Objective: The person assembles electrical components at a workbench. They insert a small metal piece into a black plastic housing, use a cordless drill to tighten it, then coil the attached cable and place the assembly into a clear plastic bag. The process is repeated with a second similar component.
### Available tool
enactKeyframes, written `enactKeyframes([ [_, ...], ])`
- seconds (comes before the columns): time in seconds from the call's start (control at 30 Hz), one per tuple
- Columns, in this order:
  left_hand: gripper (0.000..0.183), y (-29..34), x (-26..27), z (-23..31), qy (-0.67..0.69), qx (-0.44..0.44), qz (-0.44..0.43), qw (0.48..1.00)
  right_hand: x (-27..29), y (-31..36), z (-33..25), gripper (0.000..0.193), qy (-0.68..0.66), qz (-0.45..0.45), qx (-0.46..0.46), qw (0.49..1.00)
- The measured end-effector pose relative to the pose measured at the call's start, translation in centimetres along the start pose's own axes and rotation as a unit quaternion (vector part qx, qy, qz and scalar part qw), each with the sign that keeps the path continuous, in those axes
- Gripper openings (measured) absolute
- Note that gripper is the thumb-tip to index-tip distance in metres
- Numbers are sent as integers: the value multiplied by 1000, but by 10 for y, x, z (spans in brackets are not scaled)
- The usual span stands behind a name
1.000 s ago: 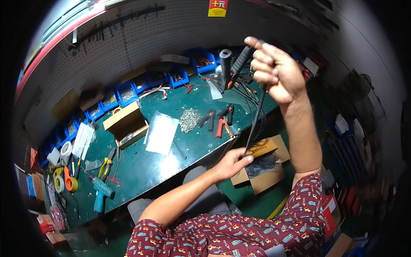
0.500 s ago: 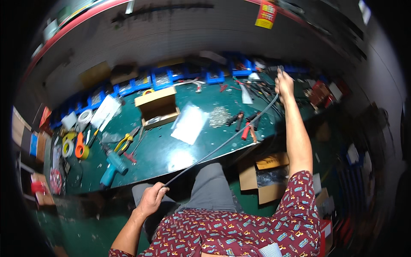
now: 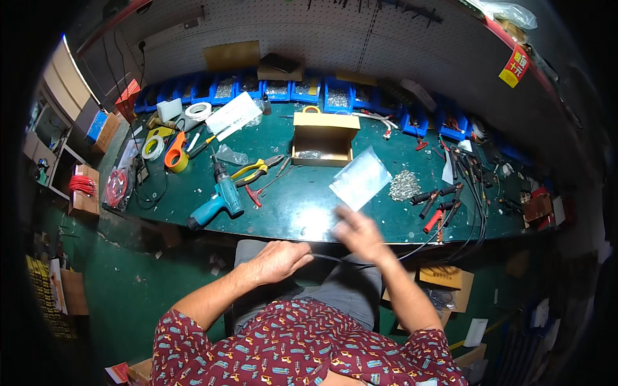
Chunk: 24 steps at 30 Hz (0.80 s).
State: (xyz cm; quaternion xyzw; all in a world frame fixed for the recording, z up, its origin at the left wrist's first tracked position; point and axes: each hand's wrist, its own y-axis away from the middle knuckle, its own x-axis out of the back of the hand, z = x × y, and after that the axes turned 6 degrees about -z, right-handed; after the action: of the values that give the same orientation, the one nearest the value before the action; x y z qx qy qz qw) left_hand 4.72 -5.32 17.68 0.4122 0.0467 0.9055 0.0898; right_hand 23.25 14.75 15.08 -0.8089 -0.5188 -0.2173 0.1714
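Dark, slender, flexible cable (image 3: 329,258) stretches from the bare left hand (image 3: 282,261) across the person's lap, just off the front edge of the dark green workbench (image 3: 290,217). The left hand is closed around the cable near the thumb and forefinger, above the grey-trousered left thigh. From there the cable passes by the right wrist, then curves up to the right toward a loose bundle of black cables (image 3: 481,212) hanging over the edge. The bare right hand (image 3: 360,237) hovers by the bench edge, its fingers blurred; whether it touches the cable or how far its fingers are spread, I cannot tell.

Just beyond the right hand lies a flat, clear-and-white plastic sheet (image 3: 362,179). To its right are a heap of small silvery metal pieces (image 3: 405,186), several black-handled clips (image 3: 425,196) and a red-handled clip (image 3: 433,222). Nearer the left hand rest a teal cordless drill (image 3: 225,196), yellow-and-black pliers (image 3: 257,170) and a red-handled slim tool (image 3: 255,196). An open brown cardboard box (image 3: 327,123) stands behind them, before a row of blue plastic bins (image 3: 338,96).
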Motion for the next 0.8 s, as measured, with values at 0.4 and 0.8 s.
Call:
enactKeyframes([
  [0.4,15,1,76,-49,-99,-57,-85,990,-6,14,-12,32,-201,-151,-129,959],
  [0.8,23,-177,107,-142,-150,15,145,978,-7,-6,12,33,-415,35,-231,879],
])
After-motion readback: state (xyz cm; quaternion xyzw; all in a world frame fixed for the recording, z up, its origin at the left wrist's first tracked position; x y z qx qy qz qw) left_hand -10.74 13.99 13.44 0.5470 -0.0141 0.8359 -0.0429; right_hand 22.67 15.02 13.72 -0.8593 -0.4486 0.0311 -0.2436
